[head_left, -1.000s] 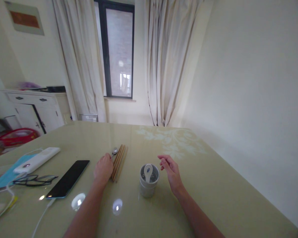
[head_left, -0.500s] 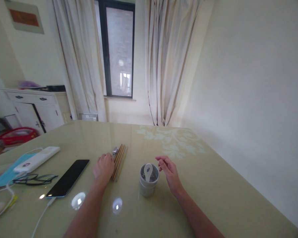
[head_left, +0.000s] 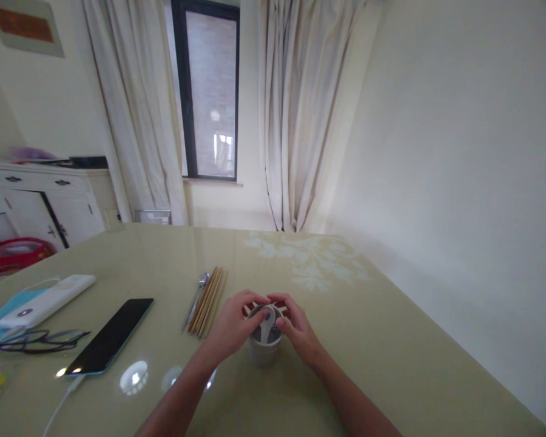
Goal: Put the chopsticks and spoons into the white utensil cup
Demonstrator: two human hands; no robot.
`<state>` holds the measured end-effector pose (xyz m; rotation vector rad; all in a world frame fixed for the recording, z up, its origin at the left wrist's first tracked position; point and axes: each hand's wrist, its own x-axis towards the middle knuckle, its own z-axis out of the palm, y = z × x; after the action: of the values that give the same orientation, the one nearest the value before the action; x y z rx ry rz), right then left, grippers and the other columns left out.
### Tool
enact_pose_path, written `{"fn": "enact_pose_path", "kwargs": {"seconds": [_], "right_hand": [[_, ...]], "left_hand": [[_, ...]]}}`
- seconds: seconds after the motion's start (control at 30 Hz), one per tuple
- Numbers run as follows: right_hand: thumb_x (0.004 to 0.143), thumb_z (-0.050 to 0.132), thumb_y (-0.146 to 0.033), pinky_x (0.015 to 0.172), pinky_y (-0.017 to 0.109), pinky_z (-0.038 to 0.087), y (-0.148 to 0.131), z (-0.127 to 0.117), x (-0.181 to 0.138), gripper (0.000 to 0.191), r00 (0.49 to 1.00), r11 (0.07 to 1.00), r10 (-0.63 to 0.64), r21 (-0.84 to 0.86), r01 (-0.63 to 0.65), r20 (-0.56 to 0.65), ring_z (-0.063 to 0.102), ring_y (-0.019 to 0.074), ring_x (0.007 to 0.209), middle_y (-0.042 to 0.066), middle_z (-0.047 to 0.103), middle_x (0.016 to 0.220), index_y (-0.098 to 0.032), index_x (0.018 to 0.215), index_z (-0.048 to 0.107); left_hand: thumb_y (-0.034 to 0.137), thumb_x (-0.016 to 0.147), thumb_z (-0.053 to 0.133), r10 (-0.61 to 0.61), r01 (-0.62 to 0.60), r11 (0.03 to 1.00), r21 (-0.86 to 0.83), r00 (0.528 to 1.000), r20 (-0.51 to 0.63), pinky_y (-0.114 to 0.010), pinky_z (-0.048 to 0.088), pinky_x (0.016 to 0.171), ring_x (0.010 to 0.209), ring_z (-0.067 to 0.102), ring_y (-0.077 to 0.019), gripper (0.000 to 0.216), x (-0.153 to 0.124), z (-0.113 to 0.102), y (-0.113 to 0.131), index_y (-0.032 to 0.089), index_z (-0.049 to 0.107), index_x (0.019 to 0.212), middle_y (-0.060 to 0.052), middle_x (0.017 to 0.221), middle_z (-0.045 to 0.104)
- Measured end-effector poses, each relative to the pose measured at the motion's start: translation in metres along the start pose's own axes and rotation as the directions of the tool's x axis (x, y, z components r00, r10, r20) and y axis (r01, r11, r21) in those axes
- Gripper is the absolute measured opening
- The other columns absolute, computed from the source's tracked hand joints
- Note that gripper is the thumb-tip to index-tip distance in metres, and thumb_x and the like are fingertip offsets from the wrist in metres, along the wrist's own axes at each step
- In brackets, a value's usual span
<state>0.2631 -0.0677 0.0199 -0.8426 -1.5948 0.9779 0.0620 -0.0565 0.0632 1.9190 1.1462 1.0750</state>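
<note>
A grey cup [head_left: 262, 355] stands upright on the table in front of me, with a white ceramic spoon [head_left: 266, 328] inside, its bowl end up. My left hand [head_left: 235, 320] curls round the cup's left rim, its thumb reaching over to the spoon's bowl; whether it presses on the spoon is unclear. From the other side my right hand [head_left: 299, 329] wraps the rim, fingers behind and thumb in front. Left of the cup lies a bundle of wooden chopsticks [head_left: 208, 302], and a metal spoon [head_left: 197, 297] rests along its left side.
A black-screened phone [head_left: 111, 337] with a white cable lies on the left. Beyond it are eyeglasses [head_left: 40, 340], a white oblong device [head_left: 50, 300] and a blue face mask [head_left: 9, 309]. A wall [head_left: 459, 182] runs along the table's right edge.
My left hand has left the chopsticks and metal spoon and moved right to the cup. My right hand has closed in on the cup's rim. The view has shifted slightly right.
</note>
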Motion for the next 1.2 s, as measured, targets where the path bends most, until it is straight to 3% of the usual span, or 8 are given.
{"fn": "enact_pose_path", "kwargs": {"seconds": [0.23,0.37,0.43,0.53,0.67,0.83,1.0,1.2], "right_hand": [[0.101,0.058,-0.069,0.098,0.039,0.054,-0.005,0.006,0.001,0.054,0.997,1.0,-0.025,0.019,0.024,0.074,0.07,0.029,0.112,0.009,0.075,0.121,-0.025,0.131,0.07],[0.101,0.057,-0.07,0.095,0.039,0.055,-0.007,0.005,0.001,0.054,0.998,1.0,0.013,0.018,-0.014,0.066,0.071,0.0289,0.108,0.009,0.077,0.115,-0.025,0.126,0.071],[0.1,0.057,-0.072,0.093,0.039,0.056,-0.006,0.004,0.0,0.056,0.997,0.999,0.039,0.005,-0.039,0.06,0.071,0.029,0.107,0.009,0.077,0.113,-0.025,0.126,0.071],[0.1,0.057,-0.073,0.091,0.038,0.056,-0.005,0.003,-0.001,0.057,0.997,0.999,0.051,-0.006,-0.051,0.054,0.071,0.0287,0.107,0.009,0.077,0.114,-0.025,0.128,0.071],[0.101,0.056,-0.072,0.094,0.038,0.055,-0.003,0.002,0.0,0.057,0.998,0.999,0.034,-0.027,-0.032,0.054,0.071,0.0284,0.108,0.01,0.076,0.116,-0.024,0.127,0.071],[0.099,0.057,-0.075,0.092,0.038,0.056,-0.003,0.001,0.001,0.059,0.999,0.999,0.027,-0.037,-0.025,0.045,0.071,0.0287,0.106,0.01,0.077,0.113,-0.024,0.124,0.072],[0.099,0.057,-0.075,0.092,0.038,0.056,-0.003,0.001,0.0,0.059,0.998,0.999,0.038,-0.029,-0.037,0.049,0.071,0.0291,0.108,0.01,0.077,0.116,-0.025,0.126,0.072],[0.1,0.058,-0.072,0.093,0.039,0.055,-0.002,0.0,0.0,0.057,0.998,0.999,0.031,-0.029,-0.03,0.055,0.071,0.0291,0.108,0.01,0.077,0.116,-0.024,0.127,0.072]], "left_hand": [[0.038,0.092,0.066,0.108,-0.106,0.994,0.025,0.993,-0.056,-0.041,0.056,0.097,0.104,0.072,-0.0274,0.022,-0.001,-0.004,0.009,0.027,0.086,0.093,-0.009,0.105,0.081],[0.045,0.097,0.064,0.102,-0.144,0.979,-0.141,0.957,-0.27,-0.041,0.056,0.1,0.106,0.072,-0.0257,0.026,0.002,-0.008,0.008,0.024,0.079,0.099,-0.009,0.108,0.081],[0.053,0.097,0.064,-0.011,-0.142,0.938,-0.317,0.9,-0.436,-0.037,0.059,0.093,0.097,0.074,-0.0224,0.032,0.008,-0.017,-0.002,0.022,0.072,0.105,-0.007,0.101,0.08],[0.06,0.091,0.064,-0.263,-0.091,0.863,-0.497,0.758,-0.596,-0.03,0.06,0.076,0.079,0.073,-0.0174,0.044,0.019,-0.043,-0.03,0.023,0.062,0.115,-0.001,0.091,0.074],[0.045,0.093,0.051,-0.489,0.326,0.872,-0.365,0.612,-0.622,-0.024,0.055,0.061,0.07,0.072,-0.0159,0.047,0.028,-0.08,-0.074,0.018,0.062,0.13,-0.003,0.089,0.073],[0.023,0.088,0.049,-0.501,0.527,0.834,-0.162,0.601,-0.623,-0.029,0.055,0.065,0.076,0.074,-0.0223,0.049,0.027,-0.102,-0.107,0.013,0.07,0.13,-0.008,0.085,0.077],[0.027,0.093,0.054,-0.461,0.641,0.766,0.056,0.606,-0.648,-0.04,0.057,0.084,0.099,0.077,-0.0328,0.036,0.023,-0.103,-0.123,0.016,0.075,0.119,-0.016,0.102,0.082],[0.029,0.098,0.052,-0.448,0.693,0.689,0.212,0.637,-0.627,-0.043,0.056,0.087,0.108,0.076,-0.0366,0.033,0.022,-0.1,-0.132,0.017,0.074,0.12,-0.018,0.114,0.082]]}}
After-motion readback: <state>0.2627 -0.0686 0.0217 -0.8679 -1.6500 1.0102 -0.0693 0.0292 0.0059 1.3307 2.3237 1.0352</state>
